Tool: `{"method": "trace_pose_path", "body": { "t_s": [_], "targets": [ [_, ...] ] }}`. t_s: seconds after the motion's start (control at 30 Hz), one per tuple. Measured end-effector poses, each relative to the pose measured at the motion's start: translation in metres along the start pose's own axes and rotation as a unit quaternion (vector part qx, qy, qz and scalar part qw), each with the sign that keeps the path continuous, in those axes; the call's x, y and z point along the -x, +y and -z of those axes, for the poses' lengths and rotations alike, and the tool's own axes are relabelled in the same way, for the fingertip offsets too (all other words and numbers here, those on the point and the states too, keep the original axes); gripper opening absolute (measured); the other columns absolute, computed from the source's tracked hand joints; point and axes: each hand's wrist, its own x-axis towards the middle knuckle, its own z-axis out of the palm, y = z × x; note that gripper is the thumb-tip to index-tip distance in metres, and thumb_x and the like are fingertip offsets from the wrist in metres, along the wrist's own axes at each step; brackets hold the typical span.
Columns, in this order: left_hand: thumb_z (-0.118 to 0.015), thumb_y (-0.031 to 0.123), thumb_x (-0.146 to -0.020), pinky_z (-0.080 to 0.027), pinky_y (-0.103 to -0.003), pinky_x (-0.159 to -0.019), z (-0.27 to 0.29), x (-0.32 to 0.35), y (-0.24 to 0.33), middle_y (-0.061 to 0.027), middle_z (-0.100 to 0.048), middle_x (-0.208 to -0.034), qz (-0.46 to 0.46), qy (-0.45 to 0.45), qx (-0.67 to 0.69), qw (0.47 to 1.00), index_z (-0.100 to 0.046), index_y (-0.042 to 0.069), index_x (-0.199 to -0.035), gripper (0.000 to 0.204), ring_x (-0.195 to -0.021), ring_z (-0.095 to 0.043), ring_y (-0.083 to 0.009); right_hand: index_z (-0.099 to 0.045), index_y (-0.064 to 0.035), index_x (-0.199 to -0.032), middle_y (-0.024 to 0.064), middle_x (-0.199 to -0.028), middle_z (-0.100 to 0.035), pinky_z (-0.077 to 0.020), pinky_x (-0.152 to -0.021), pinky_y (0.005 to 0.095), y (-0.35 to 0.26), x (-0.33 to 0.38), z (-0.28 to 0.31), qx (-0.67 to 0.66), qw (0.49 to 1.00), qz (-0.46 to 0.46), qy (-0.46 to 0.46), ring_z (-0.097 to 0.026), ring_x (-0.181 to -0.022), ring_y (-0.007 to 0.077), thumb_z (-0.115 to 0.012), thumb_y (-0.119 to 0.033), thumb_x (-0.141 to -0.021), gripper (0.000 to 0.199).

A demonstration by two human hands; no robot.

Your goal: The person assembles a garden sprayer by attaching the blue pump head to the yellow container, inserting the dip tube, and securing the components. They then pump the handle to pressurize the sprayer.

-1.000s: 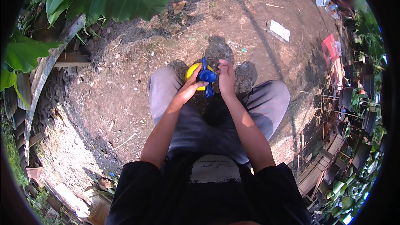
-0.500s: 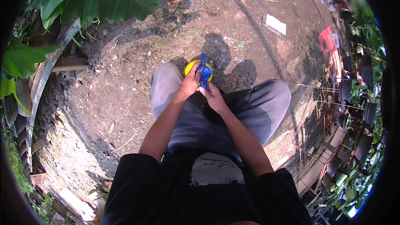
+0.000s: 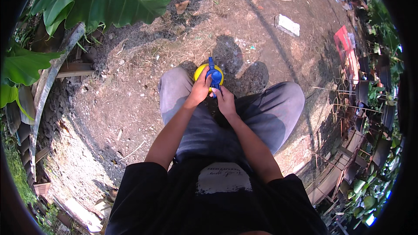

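Observation:
Between my bent knees sits what looks like a hand pump sprayer, with a round yellow body (image 3: 198,71) and a blue head (image 3: 216,76). A blue nozzle-like part (image 3: 211,62) points away from me. My left hand (image 3: 200,88) is closed around the left side of the blue head, its fingers reaching over it. At the near end, my right hand (image 3: 226,102) pinches the narrow blue handle (image 3: 216,91) between thumb and fingers. The underside of the body is hidden from above.
Bare soil with dry grass lies around my legs. Ahead to the right is a white block (image 3: 288,25). Large green leaves (image 3: 104,0) hang at the upper left. Wooden boards and wire (image 3: 344,156) line the right side, beside a red sheet (image 3: 343,40).
The sprayer and both hands sit slightly lower and to the right in the picture. My right fingers have shifted a little on the blue handle. Both hands keep their hold.

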Motion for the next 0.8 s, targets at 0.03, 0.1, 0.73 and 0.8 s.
{"method": "trace_pose_path", "body": {
  "t_s": [0.03,0.1,0.73,0.8],
  "targets": [
    [-0.043,0.023,-0.104,-0.045,-0.035,-0.096,0.000,0.000,-0.001,-0.0166,-0.059,-0.116,0.000,0.004,-0.003,1.000,-0.036,0.002,-0.143,0.045,-0.105,-0.060,-0.0264,-0.063,0.0011,-0.104,0.0117,-0.081,-0.070,-0.0501,-0.072,0.0310,0.002,-0.002,0.000,-0.006,1.000,0.003,-0.001,-0.067,-0.077,0.0127,-0.057,-0.024,-0.098,0.027],
    [-0.043,0.023,-0.104,-0.049,-0.035,-0.089,0.001,0.001,0.007,-0.0163,-0.059,-0.115,0.011,-0.007,0.005,1.000,-0.035,0.002,-0.143,0.045,-0.098,-0.062,-0.0258,-0.062,0.0011,-0.104,0.0096,-0.080,-0.069,-0.0494,-0.072,0.0306,0.010,-0.006,-0.002,-0.017,1.000,0.008,-0.001,-0.065,-0.076,0.0125,-0.057,-0.026,-0.099,0.028],
    [-0.040,0.025,-0.102,-0.041,-0.036,-0.102,-0.011,-0.009,-0.020,-0.0205,-0.056,-0.123,0.018,-0.028,0.110,0.993,-0.041,0.000,-0.136,0.042,-0.119,-0.055,-0.0300,-0.059,0.0000,-0.113,0.0174,-0.102,-0.066,-0.0511,-0.080,0.0349,0.003,-0.015,-0.007,0.019,0.987,-0.151,0.052,-0.066,-0.093,0.0267,-0.073,-0.040,-0.085,0.051],
    [-0.040,0.024,-0.102,-0.040,-0.037,-0.102,-0.017,-0.007,-0.012,-0.0206,-0.056,-0.124,0.032,-0.032,0.099,0.994,-0.042,0.000,-0.136,0.042,-0.118,-0.055,-0.0310,-0.059,-0.0021,-0.116,0.0188,-0.104,-0.066,-0.0517,-0.084,0.0367,0.010,-0.010,-0.009,0.086,0.978,-0.120,0.148,-0.066,-0.095,0.0312,-0.075,-0.036,-0.082,0.051]
  ]
}}
